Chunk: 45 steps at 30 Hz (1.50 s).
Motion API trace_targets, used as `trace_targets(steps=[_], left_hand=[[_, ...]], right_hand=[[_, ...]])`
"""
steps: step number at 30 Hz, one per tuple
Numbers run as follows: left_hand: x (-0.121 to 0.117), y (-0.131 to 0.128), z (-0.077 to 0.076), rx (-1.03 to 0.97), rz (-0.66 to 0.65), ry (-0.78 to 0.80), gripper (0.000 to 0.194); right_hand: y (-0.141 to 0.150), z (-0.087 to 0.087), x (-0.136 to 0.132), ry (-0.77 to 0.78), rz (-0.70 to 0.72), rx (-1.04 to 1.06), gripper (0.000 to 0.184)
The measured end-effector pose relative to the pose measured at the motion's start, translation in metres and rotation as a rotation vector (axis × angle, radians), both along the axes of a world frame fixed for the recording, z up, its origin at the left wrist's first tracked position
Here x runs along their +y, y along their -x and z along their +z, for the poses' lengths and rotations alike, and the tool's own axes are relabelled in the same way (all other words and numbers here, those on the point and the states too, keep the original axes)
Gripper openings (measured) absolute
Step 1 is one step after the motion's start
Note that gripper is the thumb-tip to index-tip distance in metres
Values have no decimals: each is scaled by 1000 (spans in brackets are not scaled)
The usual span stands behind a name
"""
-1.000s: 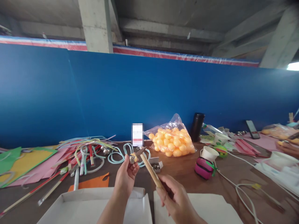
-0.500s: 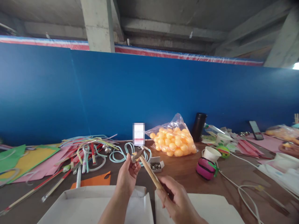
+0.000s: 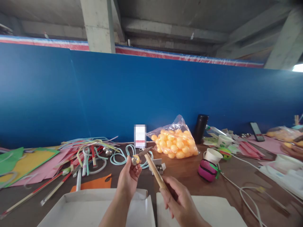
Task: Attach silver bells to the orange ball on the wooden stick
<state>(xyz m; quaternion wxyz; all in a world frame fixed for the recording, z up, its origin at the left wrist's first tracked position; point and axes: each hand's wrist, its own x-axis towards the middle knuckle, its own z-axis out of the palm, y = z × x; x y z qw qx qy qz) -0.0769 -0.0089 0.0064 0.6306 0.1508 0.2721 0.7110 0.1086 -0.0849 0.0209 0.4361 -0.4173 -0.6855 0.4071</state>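
Note:
My left hand (image 3: 129, 178) pinches a small orange ball (image 3: 135, 160) whose near side is covered with shiny silver studs. In my right hand (image 3: 177, 198) is a hammer (image 3: 155, 171), gripped by its wooden handle. Its dark metal head is just right of and slightly above the ball, apart from it. Behind the handle lies a small open white box (image 3: 161, 167) with silver studs inside, partly hidden. Light blue tubing (image 3: 118, 156) is looped on the table beyond my left hand.
White box lids (image 3: 82, 208) lie in front of me. A clear bag of orange balls (image 3: 176, 142) sits beyond, near a black bottle (image 3: 201, 129). Left are coloured sheets (image 3: 35, 160), tubes and silver balls (image 3: 108, 151). Right are a paper cup (image 3: 213, 155), pink-purple pouch (image 3: 207, 170) and another person's hand (image 3: 292, 149).
The hammer head came down onto the ball half a second ago. Now it is lifted away to the upper right. My left hand keeps its hold, almost still.

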Motion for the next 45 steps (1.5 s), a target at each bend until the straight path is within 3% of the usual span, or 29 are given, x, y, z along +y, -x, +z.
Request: trace_targets(steps=[6, 13, 23, 37, 45], left_hand=[[-1, -1, 3, -22, 13, 8, 16], [-1, 0, 1, -28, -1, 2, 18], [-1, 0, 2, -18, -9, 7, 19], [-3, -2, 5, -28, -39, 7, 24], [-2, -3, 3, 5, -24, -8, 21]], right_hand=[[2, -1, 0, -34, 46, -25, 39], [7, -8, -1, -45, -22, 6, 41], [5, -3, -1, -42, -12, -5, 41], [5, -6, 0, -34, -116, 78, 42], [5, -6, -1, -75, 9, -13, 39]])
